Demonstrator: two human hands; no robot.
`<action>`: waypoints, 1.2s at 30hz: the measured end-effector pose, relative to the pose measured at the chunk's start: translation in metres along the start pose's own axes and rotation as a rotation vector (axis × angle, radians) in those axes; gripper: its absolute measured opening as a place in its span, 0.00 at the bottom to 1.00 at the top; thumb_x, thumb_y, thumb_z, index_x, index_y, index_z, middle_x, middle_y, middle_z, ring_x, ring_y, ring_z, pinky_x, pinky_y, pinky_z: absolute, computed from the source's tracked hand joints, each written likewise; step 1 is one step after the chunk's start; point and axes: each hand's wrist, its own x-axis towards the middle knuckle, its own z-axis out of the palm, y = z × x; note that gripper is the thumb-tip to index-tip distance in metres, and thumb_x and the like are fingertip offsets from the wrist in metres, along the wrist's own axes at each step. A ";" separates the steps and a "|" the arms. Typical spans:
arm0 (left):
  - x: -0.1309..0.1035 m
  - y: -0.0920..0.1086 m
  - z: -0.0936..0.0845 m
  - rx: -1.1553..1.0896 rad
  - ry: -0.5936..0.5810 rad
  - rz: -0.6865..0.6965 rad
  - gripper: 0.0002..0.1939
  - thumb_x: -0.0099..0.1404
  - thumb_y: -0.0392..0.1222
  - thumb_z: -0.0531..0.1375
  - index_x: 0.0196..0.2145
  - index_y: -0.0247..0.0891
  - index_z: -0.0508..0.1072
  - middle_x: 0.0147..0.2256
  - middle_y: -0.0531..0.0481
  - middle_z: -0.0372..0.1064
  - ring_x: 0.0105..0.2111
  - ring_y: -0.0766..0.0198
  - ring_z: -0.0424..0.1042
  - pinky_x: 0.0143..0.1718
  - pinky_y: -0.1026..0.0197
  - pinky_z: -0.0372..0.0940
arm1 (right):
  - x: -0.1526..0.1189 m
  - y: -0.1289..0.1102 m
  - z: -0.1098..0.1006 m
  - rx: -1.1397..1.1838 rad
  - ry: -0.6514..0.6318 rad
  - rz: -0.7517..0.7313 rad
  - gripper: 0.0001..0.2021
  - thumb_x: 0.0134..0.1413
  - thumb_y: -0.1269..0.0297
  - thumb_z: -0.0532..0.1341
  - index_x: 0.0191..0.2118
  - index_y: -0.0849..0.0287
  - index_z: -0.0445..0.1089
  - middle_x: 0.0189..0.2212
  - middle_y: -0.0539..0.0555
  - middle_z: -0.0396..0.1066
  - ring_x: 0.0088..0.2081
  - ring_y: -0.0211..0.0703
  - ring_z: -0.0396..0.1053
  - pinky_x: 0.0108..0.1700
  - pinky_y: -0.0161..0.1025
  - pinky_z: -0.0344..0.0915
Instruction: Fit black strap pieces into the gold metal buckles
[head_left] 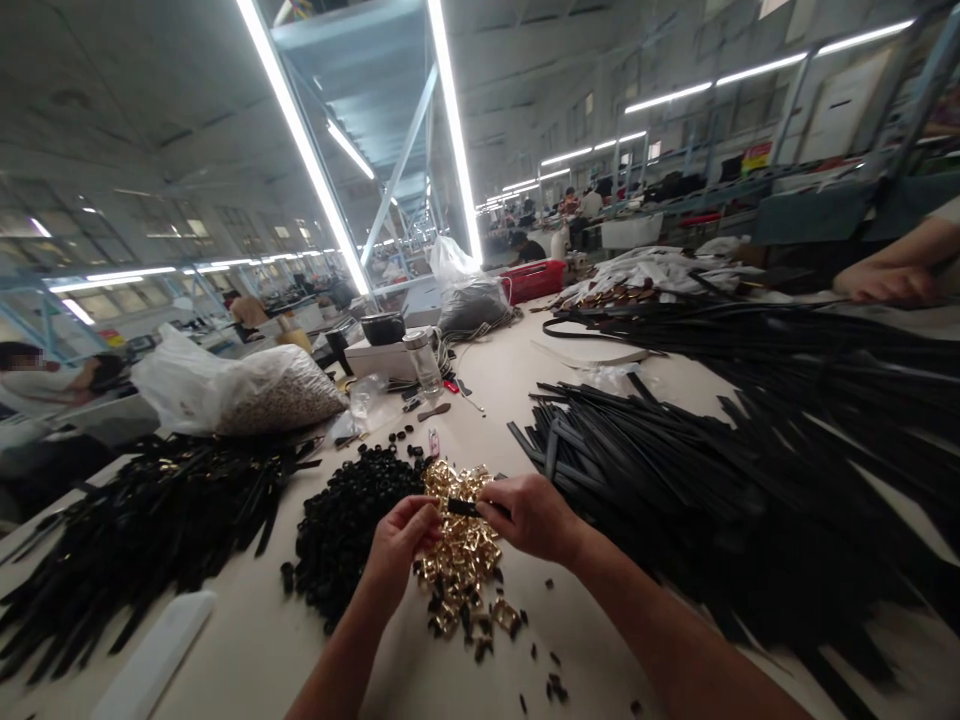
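Note:
My right hand (531, 515) is closed round a short-looking black strap (462, 508), whose end sticks out toward the left. Close to that end, my left hand (405, 538) pinches with thumb and forefinger; what lies between those fingertips is too small to make out. Both hands are above a heap of shiny gold buckles (459, 570) on the pale table (420, 670). Left of the buckles, beside my left hand, is a heap of small black loops (345, 525). A large spread of black straps (675, 480) lies to the right of my right hand.
More black straps (157, 530) lie at the left, near a white flat bar (157, 655). Behind stand a filled plastic bag (255, 390), a glass jar (422, 365) and a red basket (534, 281). Another person's hand (889, 275) rests at the far right.

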 end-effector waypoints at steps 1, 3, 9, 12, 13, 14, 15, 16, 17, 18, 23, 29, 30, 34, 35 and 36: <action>0.001 -0.001 0.000 0.013 -0.010 -0.011 0.21 0.52 0.52 0.70 0.36 0.33 0.74 0.29 0.49 0.71 0.24 0.69 0.68 0.25 0.69 0.63 | 0.000 0.000 0.000 -0.006 -0.010 -0.001 0.12 0.61 0.63 0.55 0.29 0.58 0.70 0.24 0.50 0.71 0.26 0.37 0.67 0.30 0.34 0.49; 0.000 -0.001 0.003 0.051 0.001 -0.002 0.21 0.50 0.50 0.71 0.38 0.35 0.75 0.31 0.49 0.72 0.25 0.69 0.69 0.25 0.69 0.63 | 0.001 0.000 0.001 0.001 -0.016 -0.003 0.12 0.61 0.62 0.55 0.28 0.58 0.69 0.24 0.50 0.71 0.26 0.36 0.66 0.29 0.34 0.48; -0.004 -0.001 0.007 0.049 -0.064 -0.008 0.20 0.50 0.49 0.71 0.37 0.36 0.75 0.33 0.48 0.74 0.29 0.65 0.72 0.28 0.68 0.64 | 0.000 -0.007 0.003 0.043 -0.030 -0.043 0.12 0.61 0.63 0.54 0.28 0.58 0.69 0.23 0.50 0.70 0.25 0.36 0.66 0.28 0.34 0.49; -0.002 -0.007 0.007 -0.027 -0.063 -0.037 0.17 0.49 0.48 0.71 0.30 0.34 0.74 0.26 0.51 0.71 0.24 0.69 0.68 0.27 0.68 0.63 | -0.001 -0.008 0.009 0.052 -0.021 -0.080 0.09 0.61 0.63 0.55 0.34 0.57 0.70 0.28 0.51 0.73 0.29 0.39 0.69 0.31 0.34 0.54; -0.002 -0.010 0.007 -0.067 -0.054 -0.050 0.16 0.49 0.48 0.72 0.29 0.35 0.73 0.25 0.52 0.70 0.24 0.70 0.68 0.26 0.69 0.62 | -0.001 -0.008 0.012 0.058 -0.007 -0.091 0.08 0.61 0.62 0.56 0.37 0.57 0.70 0.30 0.51 0.74 0.32 0.40 0.70 0.33 0.34 0.55; -0.001 -0.012 0.008 -0.108 -0.051 -0.068 0.16 0.49 0.47 0.72 0.29 0.35 0.73 0.25 0.53 0.70 0.23 0.70 0.67 0.26 0.69 0.62 | -0.001 -0.008 0.015 0.063 0.009 -0.098 0.08 0.61 0.60 0.57 0.40 0.57 0.70 0.33 0.52 0.74 0.34 0.42 0.71 0.34 0.34 0.57; -0.001 -0.013 0.009 -0.142 -0.049 -0.088 0.16 0.49 0.47 0.72 0.29 0.35 0.72 0.25 0.53 0.69 0.23 0.70 0.67 0.26 0.69 0.62 | -0.001 -0.008 0.018 0.068 0.022 -0.102 0.09 0.61 0.59 0.58 0.43 0.57 0.70 0.35 0.53 0.74 0.36 0.42 0.71 0.35 0.35 0.58; -0.001 -0.013 0.010 -0.167 -0.047 -0.105 0.16 0.49 0.46 0.72 0.29 0.35 0.72 0.25 0.53 0.69 0.23 0.71 0.67 0.26 0.70 0.62 | -0.001 -0.008 0.020 0.069 0.035 -0.103 0.10 0.61 0.58 0.58 0.44 0.56 0.69 0.36 0.53 0.74 0.36 0.43 0.72 0.36 0.35 0.58; -0.002 -0.013 0.011 -0.181 -0.046 -0.116 0.16 0.49 0.46 0.72 0.29 0.35 0.72 0.25 0.53 0.69 0.23 0.71 0.67 0.26 0.70 0.62 | 0.000 -0.008 0.023 0.066 0.045 -0.103 0.10 0.62 0.57 0.58 0.44 0.56 0.70 0.36 0.53 0.75 0.37 0.43 0.72 0.36 0.35 0.59; -0.003 -0.012 0.012 -0.186 -0.044 -0.122 0.17 0.49 0.46 0.72 0.29 0.35 0.72 0.26 0.53 0.69 0.24 0.71 0.68 0.26 0.70 0.62 | 0.000 -0.007 0.025 0.061 0.052 -0.108 0.10 0.62 0.57 0.58 0.43 0.56 0.70 0.35 0.52 0.75 0.36 0.42 0.72 0.36 0.35 0.59; -0.006 -0.005 0.014 -0.204 -0.027 -0.136 0.21 0.45 0.46 0.74 0.32 0.34 0.72 0.28 0.52 0.70 0.25 0.69 0.70 0.25 0.70 0.64 | 0.000 -0.007 0.032 0.005 0.079 -0.143 0.14 0.62 0.52 0.58 0.45 0.55 0.70 0.36 0.52 0.75 0.35 0.41 0.72 0.34 0.35 0.59; -0.004 -0.005 0.008 -0.175 -0.011 -0.109 0.21 0.47 0.45 0.73 0.36 0.34 0.72 0.30 0.51 0.71 0.24 0.71 0.70 0.23 0.72 0.63 | 0.001 -0.008 0.035 0.011 0.070 -0.147 0.14 0.62 0.52 0.59 0.46 0.55 0.71 0.36 0.52 0.75 0.34 0.40 0.72 0.32 0.34 0.57; -0.004 -0.005 0.008 -0.168 -0.010 -0.105 0.21 0.48 0.45 0.73 0.36 0.34 0.72 0.30 0.51 0.71 0.24 0.71 0.70 0.22 0.73 0.62 | 0.001 -0.008 0.036 0.022 0.078 -0.144 0.14 0.61 0.52 0.60 0.46 0.55 0.71 0.36 0.52 0.75 0.34 0.40 0.72 0.33 0.34 0.57; -0.002 -0.007 0.007 -0.161 -0.008 -0.122 0.23 0.47 0.45 0.73 0.39 0.36 0.72 0.29 0.51 0.72 0.22 0.71 0.70 0.22 0.73 0.61 | 0.001 -0.010 0.038 0.018 0.079 -0.137 0.11 0.61 0.56 0.61 0.42 0.57 0.71 0.34 0.52 0.75 0.34 0.40 0.71 0.32 0.34 0.55; -0.002 -0.008 0.007 -0.157 -0.011 -0.122 0.24 0.47 0.45 0.73 0.40 0.36 0.72 0.29 0.51 0.72 0.21 0.72 0.69 0.22 0.73 0.61 | 0.001 -0.010 0.038 0.012 0.072 -0.130 0.09 0.61 0.57 0.61 0.40 0.57 0.71 0.33 0.51 0.75 0.33 0.39 0.71 0.32 0.34 0.55; -0.003 -0.008 0.007 -0.146 -0.016 -0.118 0.24 0.48 0.45 0.73 0.40 0.36 0.72 0.28 0.52 0.72 0.21 0.72 0.69 0.22 0.73 0.61 | 0.002 -0.011 0.038 0.009 0.065 -0.123 0.08 0.61 0.58 0.61 0.38 0.57 0.71 0.32 0.51 0.74 0.33 0.39 0.71 0.32 0.34 0.54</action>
